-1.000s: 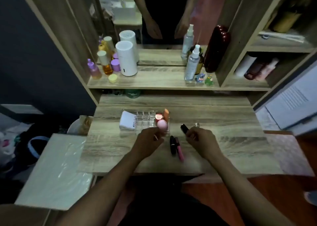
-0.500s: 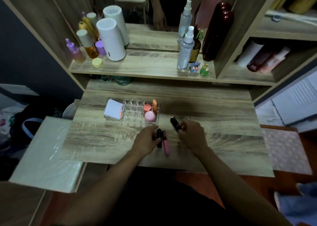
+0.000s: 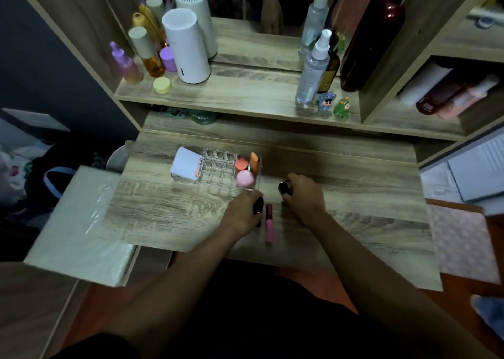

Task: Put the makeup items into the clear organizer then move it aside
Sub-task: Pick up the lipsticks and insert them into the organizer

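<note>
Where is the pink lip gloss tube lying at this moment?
The pink lip gloss tube lies flat on the wooden desk, between the left hand and the right hand, nearer to the person than the clear organizer.

On your shelf [image 3: 245, 94]: white cylinder [image 3: 186, 50] at 11 o'clock, spray bottle [image 3: 312, 69] and two figurines [image 3: 334, 105] at 1 o'clock.
</note>
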